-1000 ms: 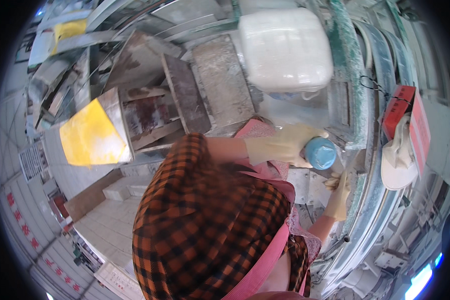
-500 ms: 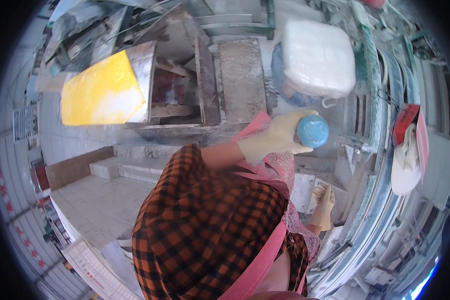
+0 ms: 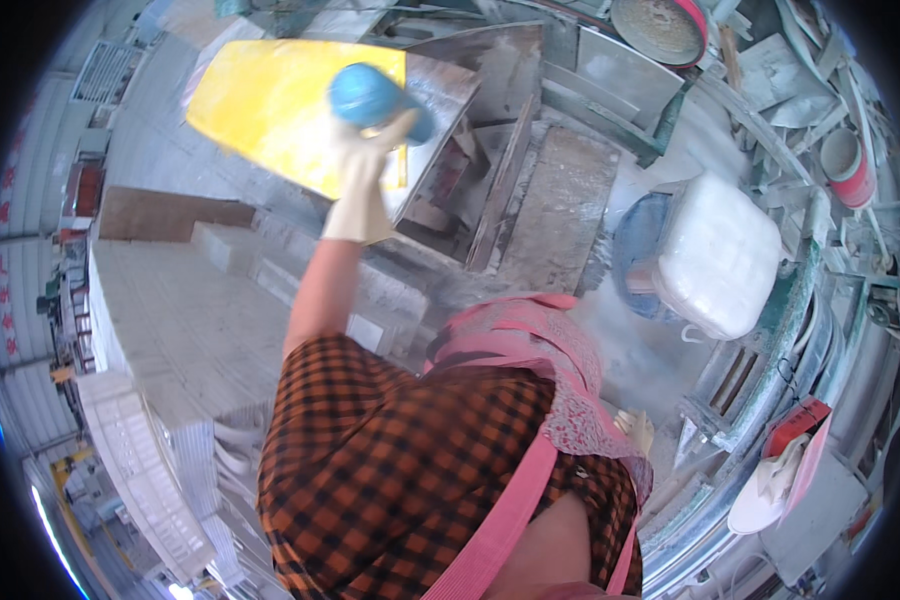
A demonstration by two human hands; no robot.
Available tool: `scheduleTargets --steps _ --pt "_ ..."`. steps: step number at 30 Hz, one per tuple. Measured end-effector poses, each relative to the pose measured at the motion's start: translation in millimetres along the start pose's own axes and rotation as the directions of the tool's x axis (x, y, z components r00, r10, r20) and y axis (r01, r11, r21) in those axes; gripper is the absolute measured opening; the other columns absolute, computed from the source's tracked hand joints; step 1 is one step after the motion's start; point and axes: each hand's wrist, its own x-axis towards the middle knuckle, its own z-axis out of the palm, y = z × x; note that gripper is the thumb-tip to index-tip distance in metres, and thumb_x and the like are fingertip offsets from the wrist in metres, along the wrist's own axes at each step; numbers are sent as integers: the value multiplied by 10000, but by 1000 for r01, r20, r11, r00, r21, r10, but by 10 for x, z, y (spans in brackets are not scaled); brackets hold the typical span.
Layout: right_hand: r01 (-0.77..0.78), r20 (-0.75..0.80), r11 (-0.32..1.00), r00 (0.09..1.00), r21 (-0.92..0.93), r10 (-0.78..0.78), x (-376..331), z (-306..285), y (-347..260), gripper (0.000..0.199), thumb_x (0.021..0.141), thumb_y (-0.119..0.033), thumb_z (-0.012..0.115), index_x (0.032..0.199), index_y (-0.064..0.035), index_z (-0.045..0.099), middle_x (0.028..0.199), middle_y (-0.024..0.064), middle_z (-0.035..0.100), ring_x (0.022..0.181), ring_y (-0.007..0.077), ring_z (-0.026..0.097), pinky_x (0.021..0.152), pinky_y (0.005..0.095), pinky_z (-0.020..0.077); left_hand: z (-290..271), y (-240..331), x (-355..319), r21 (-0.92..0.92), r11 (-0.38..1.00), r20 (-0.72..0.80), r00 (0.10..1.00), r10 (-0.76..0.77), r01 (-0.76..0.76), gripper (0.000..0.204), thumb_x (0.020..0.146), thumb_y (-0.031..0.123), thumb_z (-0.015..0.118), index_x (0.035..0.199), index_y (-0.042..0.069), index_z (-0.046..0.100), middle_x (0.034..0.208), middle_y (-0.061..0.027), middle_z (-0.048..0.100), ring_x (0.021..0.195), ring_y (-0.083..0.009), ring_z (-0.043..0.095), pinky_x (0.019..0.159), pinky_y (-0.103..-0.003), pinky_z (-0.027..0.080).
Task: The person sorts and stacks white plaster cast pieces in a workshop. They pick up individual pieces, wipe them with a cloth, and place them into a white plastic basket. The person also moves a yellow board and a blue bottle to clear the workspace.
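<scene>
Holds a blue rounded object (image 3: 362, 95) in the cream-gloved left hand (image 3: 365, 152), with fingers clamped against it and the bare forearm stretched far out to the left. Blurs at the fingertips; cannot tell their exact placing. Has the object up in front of the right half of a yellow sheet (image 3: 260, 110); cannot tell whether touching or apart. Has the gloved right hand (image 3: 635, 430) low on the right, well apart from the left, partly hidden behind the frill of a pink apron (image 3: 515, 345); cannot tell whether together or apart at the fingers, or closed around anything.

Wears the apron over an orange-and-black checked shirt (image 3: 400, 450). Just right of the sheet, shows an open wooden bin (image 3: 502, 190), dark inside, and beside that a grey board (image 3: 560, 210). Farther right, shows a white wrapped bundle (image 3: 725, 255) overlapping a blue tub (image 3: 640, 250). Toward the right edge, shows a red box (image 3: 798, 425) near a white cap (image 3: 755, 508). At the upper right, shows a red-rimmed round pan (image 3: 660, 30) and a red bucket (image 3: 853, 180). On the left, shows a brown panel (image 3: 165, 217) along a pale grey surface (image 3: 170, 310), and below, a white crate (image 3: 150, 470).
</scene>
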Motion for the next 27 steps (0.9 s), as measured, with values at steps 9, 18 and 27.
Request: scheduleTargets --steps 9,18,27 --pt "581 449 167 753 -796 -480 221 448 -1016 308 988 -240 465 1169 0 534 1000 206 616 855 333 619 715 384 508 -305 -160 232 -392 916 -92 987 -130 84 462 681 180 861 1069 52 644 959 -63 679 898 -170 634 798 -343 524" --pt "606 656 315 752 -730 74 1732 1596 -1960 333 976 -285 501 1149 -5 552 954 142 650 835 267 632 740 363 513 -1219 592 -858 -14 993 -538 836 -109 121 641 569 236 834 1135 27 616 1072 -179 662 1002 -300 639 908 -378 502" --pt "866 866 146 436 -478 245 1916 2570 -2671 367 974 -334 520 1128 -3 561 950 107 677 831 216 648 772 335 525 -2529 1496 -2553 257 914 -832 554 44 313 354 890 181 511 1212 36 515 1076 -174 664 935 -320 653 834 -430 490"
